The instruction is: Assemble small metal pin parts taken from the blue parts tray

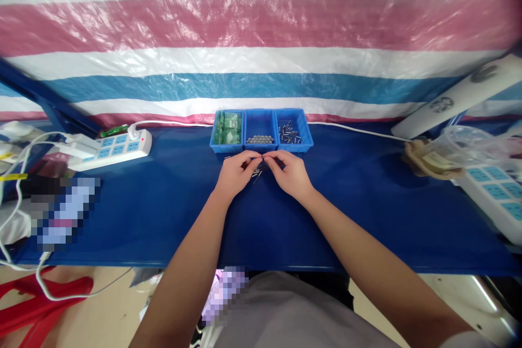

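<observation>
My left hand (238,174) and my right hand (291,175) meet at the fingertips just in front of three blue bins. Thumb and forefinger of each are pinched together, and whatever they hold is too small to make out. Beneath the fingers lie several thin metal pins or screws (256,174), partly hidden by the hands. Green plastic-looking pieces fill the left bin (227,148). Rows of small round silver metal parts (260,140) sit in the middle bin (260,117). The right bin (296,148) contains loose dark metal screws or pins (289,133).
On the blue table (163,217) a white power strip (122,148) with cables stands at left, near a pixelated phone-like object (69,212). To the right are a clear plastic container (460,147), another power strip (495,190) and a white tube (452,100). Striped sheeting (261,22) hangs behind.
</observation>
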`<state>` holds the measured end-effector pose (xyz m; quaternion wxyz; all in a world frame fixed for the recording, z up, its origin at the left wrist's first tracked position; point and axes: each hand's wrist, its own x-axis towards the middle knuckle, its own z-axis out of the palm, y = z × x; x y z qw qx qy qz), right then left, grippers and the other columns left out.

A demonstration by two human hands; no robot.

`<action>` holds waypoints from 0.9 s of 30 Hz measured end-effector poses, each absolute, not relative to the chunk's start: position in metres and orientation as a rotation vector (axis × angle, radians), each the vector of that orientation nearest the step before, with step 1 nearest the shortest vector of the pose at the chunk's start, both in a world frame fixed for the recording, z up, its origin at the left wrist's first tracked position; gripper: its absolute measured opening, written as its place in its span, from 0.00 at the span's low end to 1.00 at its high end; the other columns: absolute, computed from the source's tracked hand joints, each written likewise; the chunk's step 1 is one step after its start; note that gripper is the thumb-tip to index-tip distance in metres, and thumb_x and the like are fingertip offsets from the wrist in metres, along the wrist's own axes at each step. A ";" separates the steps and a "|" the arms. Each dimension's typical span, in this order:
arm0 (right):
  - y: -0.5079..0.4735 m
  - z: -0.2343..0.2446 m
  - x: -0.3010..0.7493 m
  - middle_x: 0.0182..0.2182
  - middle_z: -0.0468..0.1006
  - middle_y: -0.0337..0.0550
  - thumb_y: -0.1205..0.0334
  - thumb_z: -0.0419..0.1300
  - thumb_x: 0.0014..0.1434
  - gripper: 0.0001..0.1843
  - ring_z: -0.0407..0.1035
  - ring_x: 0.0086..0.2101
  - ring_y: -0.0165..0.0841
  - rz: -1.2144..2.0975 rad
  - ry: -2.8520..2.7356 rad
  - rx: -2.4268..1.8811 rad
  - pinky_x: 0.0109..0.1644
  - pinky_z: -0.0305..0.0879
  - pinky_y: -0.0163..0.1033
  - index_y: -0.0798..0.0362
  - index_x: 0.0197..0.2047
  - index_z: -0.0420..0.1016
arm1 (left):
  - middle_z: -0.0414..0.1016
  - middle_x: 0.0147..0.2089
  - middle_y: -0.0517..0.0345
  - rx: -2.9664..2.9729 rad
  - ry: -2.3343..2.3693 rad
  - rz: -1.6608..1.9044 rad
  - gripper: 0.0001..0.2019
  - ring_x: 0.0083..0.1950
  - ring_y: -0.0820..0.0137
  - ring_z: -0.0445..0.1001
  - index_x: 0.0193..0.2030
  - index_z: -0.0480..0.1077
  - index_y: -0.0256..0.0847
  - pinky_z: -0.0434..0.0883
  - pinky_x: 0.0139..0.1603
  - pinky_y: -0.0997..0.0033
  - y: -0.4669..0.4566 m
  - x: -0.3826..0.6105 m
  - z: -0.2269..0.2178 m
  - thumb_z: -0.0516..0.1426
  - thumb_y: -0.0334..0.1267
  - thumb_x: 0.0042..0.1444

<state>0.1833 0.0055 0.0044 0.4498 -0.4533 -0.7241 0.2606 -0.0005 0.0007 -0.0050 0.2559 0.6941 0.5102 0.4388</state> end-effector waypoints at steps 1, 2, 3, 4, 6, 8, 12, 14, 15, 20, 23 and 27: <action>0.006 0.004 0.183 0.38 0.84 0.44 0.59 0.60 0.67 0.09 0.76 0.35 0.36 0.655 -1.794 -1.121 0.37 0.71 0.40 0.50 0.43 0.82 | 0.73 0.26 0.64 1.889 1.391 1.190 0.11 0.27 0.75 0.69 0.44 0.79 0.42 0.68 0.34 0.75 0.001 0.000 -0.005 0.59 0.45 0.64; 0.005 0.004 0.183 0.39 0.84 0.44 0.59 0.60 0.67 0.09 0.76 0.35 0.36 0.661 -1.794 -1.119 0.37 0.71 0.40 0.50 0.43 0.82 | 0.73 0.26 0.64 1.893 1.400 1.186 0.11 0.27 0.75 0.70 0.43 0.79 0.42 0.67 0.34 0.75 0.001 0.000 -0.005 0.59 0.45 0.64; 0.005 0.004 0.183 0.39 0.84 0.44 0.58 0.61 0.67 0.09 0.76 0.35 0.36 0.662 -1.790 -1.116 0.37 0.71 0.41 0.50 0.43 0.82 | 0.74 0.27 0.64 1.898 1.409 1.175 0.11 0.28 0.75 0.70 0.42 0.78 0.42 0.67 0.34 0.75 0.001 0.000 -0.004 0.59 0.45 0.64; 0.005 0.004 0.183 0.39 0.84 0.44 0.58 0.61 0.66 0.08 0.76 0.35 0.36 0.660 -1.785 -1.109 0.38 0.72 0.41 0.49 0.43 0.82 | 0.74 0.27 0.63 1.903 1.417 1.159 0.11 0.28 0.75 0.70 0.41 0.78 0.41 0.67 0.34 0.74 0.001 -0.001 -0.003 0.58 0.45 0.65; 0.005 0.003 0.182 0.39 0.84 0.44 0.58 0.62 0.66 0.08 0.77 0.35 0.36 0.658 -1.778 -1.088 0.39 0.73 0.41 0.49 0.44 0.82 | 0.75 0.27 0.63 1.918 1.429 1.125 0.13 0.28 0.75 0.71 0.39 0.77 0.40 0.66 0.33 0.74 0.001 -0.002 -0.001 0.57 0.46 0.66; 0.005 0.003 0.182 0.40 0.83 0.44 0.58 0.62 0.66 0.08 0.77 0.35 0.35 0.656 -1.778 -1.068 0.40 0.73 0.41 0.49 0.45 0.82 | 0.75 0.26 0.62 1.930 1.447 1.101 0.16 0.28 0.75 0.71 0.36 0.77 0.40 0.65 0.32 0.74 0.000 -0.002 0.000 0.55 0.48 0.67; 0.005 0.003 0.183 0.39 0.83 0.44 0.57 0.62 0.66 0.08 0.76 0.34 0.35 0.649 -1.781 -1.089 0.38 0.72 0.41 0.49 0.43 0.81 | 0.75 0.25 0.62 1.912 1.457 1.117 0.16 0.27 0.74 0.71 0.38 0.78 0.41 0.66 0.33 0.74 0.001 -0.002 0.000 0.56 0.50 0.66; 0.005 0.003 0.183 0.39 0.84 0.44 0.57 0.61 0.66 0.09 0.76 0.34 0.35 0.648 -1.775 -1.112 0.37 0.71 0.40 0.49 0.43 0.81 | 0.74 0.25 0.64 1.897 1.438 1.149 0.14 0.27 0.74 0.72 0.44 0.79 0.42 0.68 0.34 0.74 0.001 -0.002 -0.002 0.59 0.50 0.64; 0.005 0.003 0.183 0.39 0.84 0.44 0.57 0.61 0.67 0.09 0.76 0.35 0.35 0.649 -1.773 -1.118 0.37 0.71 0.40 0.49 0.43 0.81 | 0.74 0.24 0.64 1.895 1.429 1.165 0.13 0.27 0.74 0.71 0.46 0.79 0.43 0.68 0.35 0.74 0.001 -0.001 -0.003 0.60 0.49 0.63; 0.006 0.004 0.183 0.39 0.84 0.44 0.57 0.61 0.67 0.09 0.76 0.35 0.35 0.662 -1.782 -1.098 0.38 0.71 0.41 0.49 0.43 0.81 | 0.73 0.24 0.64 1.914 1.403 1.185 0.11 0.26 0.75 0.70 0.43 0.79 0.43 0.67 0.33 0.74 0.002 -0.001 -0.004 0.59 0.46 0.64; 0.005 0.004 0.182 0.39 0.83 0.44 0.57 0.62 0.66 0.09 0.76 0.35 0.35 0.668 -1.774 -1.069 0.39 0.73 0.41 0.49 0.45 0.82 | 0.74 0.26 0.63 1.918 1.407 1.155 0.13 0.27 0.75 0.70 0.41 0.78 0.42 0.66 0.32 0.75 0.001 -0.002 -0.002 0.57 0.47 0.66; 0.004 0.005 0.182 0.39 0.83 0.44 0.57 0.62 0.66 0.09 0.76 0.35 0.35 0.672 -1.765 -1.063 0.40 0.73 0.41 0.49 0.44 0.81 | 0.75 0.26 0.61 1.954 1.421 1.114 0.17 0.28 0.74 0.71 0.35 0.77 0.40 0.65 0.32 0.74 0.000 -0.002 0.002 0.55 0.49 0.67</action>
